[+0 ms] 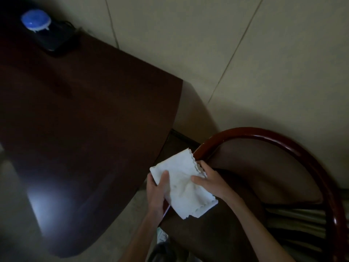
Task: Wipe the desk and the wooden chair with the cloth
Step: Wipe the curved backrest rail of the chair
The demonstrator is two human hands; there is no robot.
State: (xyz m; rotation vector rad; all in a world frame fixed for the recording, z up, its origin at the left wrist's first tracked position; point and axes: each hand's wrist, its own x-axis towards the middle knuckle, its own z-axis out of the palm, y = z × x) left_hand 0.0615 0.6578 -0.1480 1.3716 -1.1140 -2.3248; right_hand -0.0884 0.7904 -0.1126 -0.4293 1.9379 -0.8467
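Observation:
A folded white cloth (184,188) is held between both hands, just off the desk's right edge and above the chair's seat. My left hand (156,193) grips its left side with the thumb on top. My right hand (209,182) grips its right side, fingers over the scalloped edge. The dark brown desk (85,114) fills the left of the view. The wooden chair (283,144) with a curved reddish armrest rail and brown seat stands at the right.
A blue lid (35,20) rests on a dark flat object (54,37) at the desk's far left corner. A bright glare patch lies on the desk's near left. Pale floor tiles lie beyond the desk and chair.

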